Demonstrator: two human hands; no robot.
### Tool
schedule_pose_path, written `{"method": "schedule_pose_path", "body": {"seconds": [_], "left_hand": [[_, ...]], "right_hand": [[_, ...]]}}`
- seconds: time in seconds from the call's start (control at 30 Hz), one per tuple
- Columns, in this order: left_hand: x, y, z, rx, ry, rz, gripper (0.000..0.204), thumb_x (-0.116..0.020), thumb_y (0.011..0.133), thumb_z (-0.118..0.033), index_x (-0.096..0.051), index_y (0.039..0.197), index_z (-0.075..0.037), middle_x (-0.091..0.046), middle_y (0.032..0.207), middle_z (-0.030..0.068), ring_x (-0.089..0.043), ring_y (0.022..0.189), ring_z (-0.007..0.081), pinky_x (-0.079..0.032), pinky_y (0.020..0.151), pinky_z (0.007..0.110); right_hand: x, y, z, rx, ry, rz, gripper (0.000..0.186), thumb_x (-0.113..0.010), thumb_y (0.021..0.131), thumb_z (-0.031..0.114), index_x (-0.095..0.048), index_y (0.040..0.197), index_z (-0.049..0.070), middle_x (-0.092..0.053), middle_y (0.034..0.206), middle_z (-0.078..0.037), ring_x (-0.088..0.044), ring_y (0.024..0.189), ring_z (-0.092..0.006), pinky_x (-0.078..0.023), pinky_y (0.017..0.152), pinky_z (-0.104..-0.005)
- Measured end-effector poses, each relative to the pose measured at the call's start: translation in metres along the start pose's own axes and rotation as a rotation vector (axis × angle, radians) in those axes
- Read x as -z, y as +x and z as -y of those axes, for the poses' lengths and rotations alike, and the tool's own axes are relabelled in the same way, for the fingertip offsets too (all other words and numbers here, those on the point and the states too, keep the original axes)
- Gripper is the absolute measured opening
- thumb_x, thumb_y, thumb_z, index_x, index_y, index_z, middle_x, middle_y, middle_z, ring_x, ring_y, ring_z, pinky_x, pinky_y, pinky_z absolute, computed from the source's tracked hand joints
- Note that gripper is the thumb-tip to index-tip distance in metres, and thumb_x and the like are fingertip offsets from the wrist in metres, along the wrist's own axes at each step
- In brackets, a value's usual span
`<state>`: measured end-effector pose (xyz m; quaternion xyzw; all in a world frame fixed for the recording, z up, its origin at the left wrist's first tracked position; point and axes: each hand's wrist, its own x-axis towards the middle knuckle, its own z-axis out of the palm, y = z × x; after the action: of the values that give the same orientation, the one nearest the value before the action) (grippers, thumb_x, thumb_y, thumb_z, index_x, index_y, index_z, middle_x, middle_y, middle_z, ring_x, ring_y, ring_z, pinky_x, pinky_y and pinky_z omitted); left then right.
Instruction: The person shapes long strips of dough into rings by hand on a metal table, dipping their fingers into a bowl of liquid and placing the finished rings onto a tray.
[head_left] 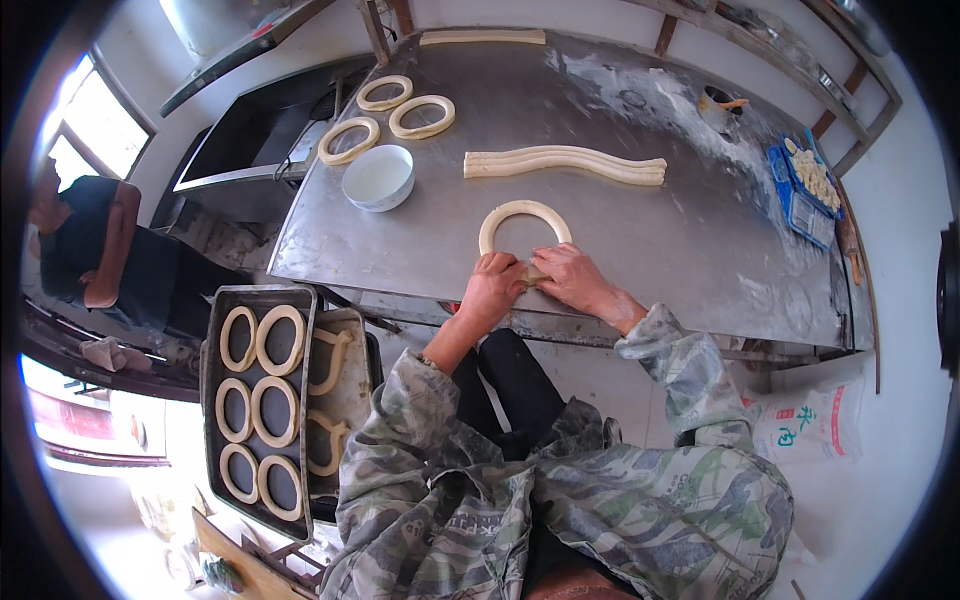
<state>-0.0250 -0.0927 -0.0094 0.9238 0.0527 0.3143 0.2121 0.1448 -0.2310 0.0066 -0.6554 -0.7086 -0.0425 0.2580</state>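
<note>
At the near edge of the steel table (700, 260), a dough ring (525, 208) lies with its two ends at the bottom of the loop. My left hand (490, 290) has its fingers curled on the left end, beside my right hand (572, 275), whose fingers press on the join and right end. The join is partly hidden under my fingers. Beyond the ring lies a wavy stack of dough strips (565, 168). To the left are a white bowl (378, 185) and three dough rings (422, 130).
Trays (211, 420) of dough rings stand lower left, near a person (90, 240) in dark clothing. A dough strip (482, 37) lies at the back. At right are a container (718, 112), a blue scale (800, 215) with dough pieces and a rolling pin (852, 250). A sack (810, 420) sits below.
</note>
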Motion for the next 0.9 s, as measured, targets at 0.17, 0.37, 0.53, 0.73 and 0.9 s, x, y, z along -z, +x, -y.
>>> {"method": "schedule_pose_path", "body": {"seconds": [0.17, 0.37, 0.53, 0.73, 0.9], "left_hand": [[0.004, 0.001, 0.009, 0.006, -0.052, 0.019, 0.025, -0.072, 0.077, -0.005, -0.073, 0.102, -0.005, -0.067, 0.1, 0.0105, -0.064, 0.096, 0.0324, -0.053, 0.087, 0.042], [0.003, 0.003, 0.007, -0.025, -0.053, -0.013, 0.018, -0.069, 0.081, -0.004, -0.074, 0.099, -0.004, -0.068, 0.095, 0.0118, -0.066, 0.092, 0.0321, -0.054, 0.083, 0.043], [-0.01, -0.003, 0.007, 0.005, 0.025, -0.092, 0.021, -0.066, 0.084, -0.004, -0.07, 0.105, -0.004, -0.067, 0.093, 0.0118, -0.065, 0.091, 0.0325, -0.053, 0.082, 0.044], [-0.012, -0.004, 0.003, 0.012, 0.075, -0.101, 0.025, -0.064, 0.086, -0.004, -0.067, 0.11, -0.003, -0.066, 0.091, 0.0125, -0.064, 0.091, 0.0328, -0.052, 0.083, 0.045], [-0.015, -0.006, 0.004, -0.012, 0.122, -0.11, 0.026, -0.064, 0.084, -0.005, -0.067, 0.109, -0.003, -0.065, 0.093, 0.012, -0.063, 0.093, 0.0323, -0.052, 0.084, 0.044]], "right_hand": [[0.005, -0.002, -0.007, -0.087, 0.122, 0.0, 0.02, -0.071, 0.081, 0.018, -0.073, 0.096, 0.004, -0.07, 0.114, -0.012, -0.065, 0.105, -0.0318, -0.051, 0.093, -0.041], [-0.003, -0.001, -0.016, -0.083, 0.183, -0.011, 0.014, -0.069, 0.083, 0.016, -0.072, 0.089, 0.004, -0.073, 0.108, -0.011, -0.066, 0.095, -0.0325, -0.052, 0.087, -0.0415], [-0.007, -0.001, 0.001, -0.042, 0.01, -0.061, 0.015, -0.066, 0.084, 0.015, -0.069, 0.087, 0.001, -0.072, 0.108, -0.011, -0.064, 0.092, -0.0327, -0.051, 0.087, -0.0435], [-0.005, 0.002, -0.003, -0.103, 0.082, 0.001, 0.015, -0.065, 0.085, 0.014, -0.069, 0.088, 0.0, -0.071, 0.108, -0.012, -0.064, 0.091, -0.0335, -0.05, 0.087, -0.0425], [-0.014, 0.004, -0.001, -0.196, 0.101, -0.027, 0.016, -0.063, 0.084, 0.013, -0.07, 0.09, -0.001, -0.071, 0.104, -0.016, -0.066, 0.094, -0.0316, -0.048, 0.09, -0.0443]]}}
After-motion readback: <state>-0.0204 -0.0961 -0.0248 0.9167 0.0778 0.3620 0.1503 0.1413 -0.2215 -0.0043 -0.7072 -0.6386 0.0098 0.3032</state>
